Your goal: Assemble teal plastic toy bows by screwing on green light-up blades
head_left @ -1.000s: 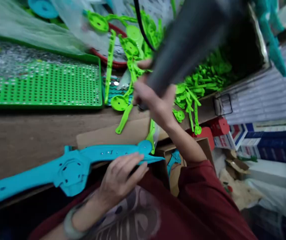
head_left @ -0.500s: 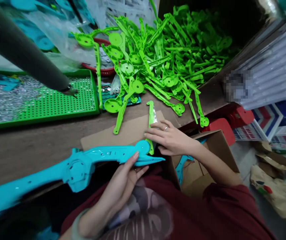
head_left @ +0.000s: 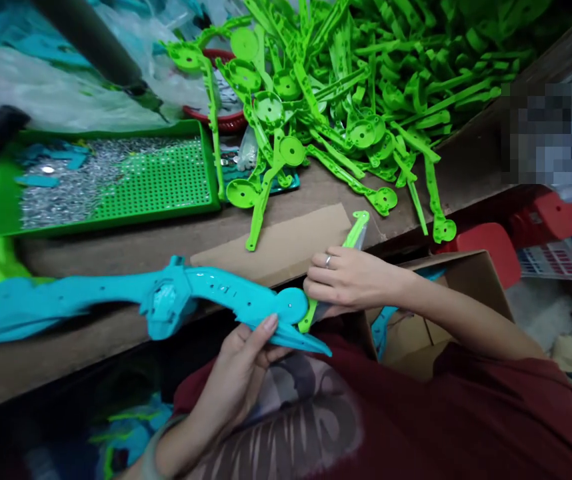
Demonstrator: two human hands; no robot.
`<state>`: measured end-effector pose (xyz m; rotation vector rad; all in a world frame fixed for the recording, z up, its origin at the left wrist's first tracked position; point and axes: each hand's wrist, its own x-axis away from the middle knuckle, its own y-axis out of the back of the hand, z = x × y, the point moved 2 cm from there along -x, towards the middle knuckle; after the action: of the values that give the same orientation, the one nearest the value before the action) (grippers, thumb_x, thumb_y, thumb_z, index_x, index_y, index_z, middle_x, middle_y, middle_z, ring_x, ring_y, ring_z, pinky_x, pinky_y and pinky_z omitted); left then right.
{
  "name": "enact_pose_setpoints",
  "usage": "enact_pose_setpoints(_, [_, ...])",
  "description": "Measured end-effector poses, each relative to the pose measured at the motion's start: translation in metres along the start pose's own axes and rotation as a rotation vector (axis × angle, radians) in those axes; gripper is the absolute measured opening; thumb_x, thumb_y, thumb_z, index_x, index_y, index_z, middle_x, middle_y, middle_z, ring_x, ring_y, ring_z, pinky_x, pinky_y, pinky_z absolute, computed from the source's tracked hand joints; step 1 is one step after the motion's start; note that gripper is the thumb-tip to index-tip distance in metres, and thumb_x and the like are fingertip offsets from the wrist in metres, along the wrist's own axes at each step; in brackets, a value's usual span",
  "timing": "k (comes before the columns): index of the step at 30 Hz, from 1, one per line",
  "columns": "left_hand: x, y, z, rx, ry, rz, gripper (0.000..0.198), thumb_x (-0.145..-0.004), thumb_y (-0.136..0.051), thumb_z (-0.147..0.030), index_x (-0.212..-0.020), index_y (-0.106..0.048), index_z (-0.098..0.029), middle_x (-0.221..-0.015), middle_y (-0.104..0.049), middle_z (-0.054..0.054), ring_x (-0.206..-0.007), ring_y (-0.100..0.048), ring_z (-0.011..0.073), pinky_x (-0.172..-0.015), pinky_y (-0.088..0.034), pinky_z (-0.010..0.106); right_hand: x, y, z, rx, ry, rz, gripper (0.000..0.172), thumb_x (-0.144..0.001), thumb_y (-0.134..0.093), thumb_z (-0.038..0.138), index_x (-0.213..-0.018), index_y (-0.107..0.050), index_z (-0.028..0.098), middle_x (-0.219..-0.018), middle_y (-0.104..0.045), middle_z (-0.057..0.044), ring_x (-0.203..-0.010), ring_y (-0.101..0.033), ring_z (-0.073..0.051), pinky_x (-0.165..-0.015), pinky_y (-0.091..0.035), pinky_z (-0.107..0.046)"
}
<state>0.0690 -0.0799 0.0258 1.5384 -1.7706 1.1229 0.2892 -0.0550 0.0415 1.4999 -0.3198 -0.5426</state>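
Note:
A long blue plastic piece, with a six-sided hub and a pointed right tip, lies across the bench edge. My left hand grips it near that tip, thumb on top and fingers underneath. At its round end joint sits a narrow green plastic arm, slanting up to the right. My right hand is wrapped round the middle of this arm, so part of it is hidden. Something clear, like plastic film, shows beside the arm. A flat cardboard sheet lies just behind.
Loose green plastic arms are heaped at the back. A green perforated tray of small metal pieces stands left, under a hanging driver tool. A red basket is partly buried. An open cardboard box is at my right.
My right fingers have closed round the green arm, and its upper end has swung to the right. The view has shifted, showing more of the blue piece's left end.

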Motion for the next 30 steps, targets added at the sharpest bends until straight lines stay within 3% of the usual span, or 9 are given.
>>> enact_pose_setpoints(5, [0.005,0.014,0.004,-0.027,0.110,0.063,0.049,-0.052,-0.098,-0.051,-0.081,-0.078,-0.016,-0.077,-0.078,0.006,-0.063,-0.073,0.0188,-0.058,-0.063,0.025,-0.009,0.008,-0.007,0.009,0.069,0.048,0.030,-0.103,-0.049,0.045,-0.111,-0.054,0.016,-0.099,-0.063,-0.006,-0.091,-0.055,-0.022,-0.077,-0.031,-0.035])
enact_pose_setpoints(9, [0.003,0.021,0.014,-0.006,0.084,0.084,0.040,-0.063,-0.094,-0.044,-0.093,-0.077,-0.021,-0.104,-0.079,0.008,-0.100,-0.074,0.0277,-0.087,-0.064,0.037,-0.017,0.011,-0.010,-0.002,0.084,0.090,0.022,-0.103,-0.051,0.038,-0.113,-0.052,0.018,-0.109,-0.063,-0.007,-0.099,-0.056,-0.023,-0.080,-0.032,-0.036])
enact_pose_setpoints(12, [0.001,0.024,0.018,-0.009,-0.003,0.031,0.050,-0.061,-0.093,-0.038,-0.104,-0.075,-0.022,-0.112,-0.077,0.008,-0.118,-0.067,0.0337,-0.101,-0.058,0.043,-0.020,0.013,-0.011,-0.027,0.080,0.114,0.023,-0.104,-0.048,0.038,-0.114,-0.053,0.018,-0.106,-0.064,-0.008,-0.098,-0.058,-0.023,-0.079,-0.033,-0.036])
enact_pose_setpoints(16, [0.002,0.028,0.022,-0.030,-0.029,-0.045,0.064,-0.052,-0.095,-0.036,-0.110,-0.073,-0.019,-0.107,-0.078,0.008,-0.120,-0.065,0.0381,-0.106,-0.054,0.049,-0.021,0.008,-0.011,-0.048,0.121,0.110,0.030,-0.104,-0.048,0.043,-0.117,-0.055,0.016,-0.102,-0.065,-0.009,-0.095,-0.060,-0.024,-0.076,-0.033,-0.036])
enact_pose_setpoints(20, [0.003,0.037,0.030,-0.029,-0.010,-0.040,0.062,-0.055,-0.094,-0.040,-0.110,-0.074,-0.019,-0.105,-0.079,0.009,-0.118,-0.066,0.0395,-0.103,-0.055,0.051,-0.021,-0.001,-0.006,-0.090,0.135,0.104,0.037,-0.103,-0.047,0.048,-0.116,-0.057,0.014,-0.092,-0.067,-0.007,-0.087,-0.062,-0.023,-0.072,-0.034,-0.035])
enact_pose_setpoints(22, [0.003,0.041,0.033,-0.036,-0.006,-0.039,0.061,-0.058,-0.093,-0.042,-0.111,-0.073,-0.019,-0.106,-0.079,0.010,-0.117,-0.067,0.0398,-0.103,-0.055,0.053,-0.021,-0.002,-0.004,-0.078,0.121,0.085,0.033,-0.105,-0.045,0.042,-0.116,-0.058,0.014,-0.092,-0.068,-0.007,-0.085,-0.063,-0.022,-0.071,-0.035,-0.035])
enact_pose_setpoints(24, [0.003,0.043,0.035,-0.035,-0.016,-0.047,0.061,-0.060,-0.092,-0.046,-0.112,-0.073,-0.021,-0.107,-0.078,0.010,-0.117,-0.067,0.0396,-0.103,-0.055,0.053,-0.020,0.002,-0.004,-0.034,0.135,0.050,0.026,-0.106,-0.039,0.029,-0.116,-0.059,0.015,-0.100,-0.069,-0.007,-0.090,-0.062,-0.021,-0.076,-0.037,-0.036])
enact_pose_setpoints(26, [0.004,0.043,0.036,-0.020,-0.021,-0.054,0.060,-0.061,-0.091,-0.048,-0.113,-0.073,-0.024,-0.109,-0.078,0.008,-0.119,-0.066,0.0385,-0.104,-0.055,0.052,-0.020,0.007,-0.007,0.015,0.165,0.016,0.033,-0.106,-0.028,0.016,-0.120,-0.058,0.017,-0.110,-0.068,-0.006,-0.100,-0.061,-0.019,-0.087,-0.040,-0.036])
enact_pose_setpoints(30, [0.010,0.041,0.033,-0.025,0.013,-0.051,0.060,-0.062,-0.090,-0.048,-0.115,-0.072,-0.026,-0.112,-0.077,0.007,-0.125,-0.063,0.0370,-0.109,-0.052,0.050,-0.020,0.008,-0.016,0.053,0.189,-0.024,0.046,-0.106,-0.018,0.011,-0.138,-0.050,0.016,-0.119,-0.066,-0.004,-0.115,-0.057,-0.018,-0.108,-0.034,-0.037])
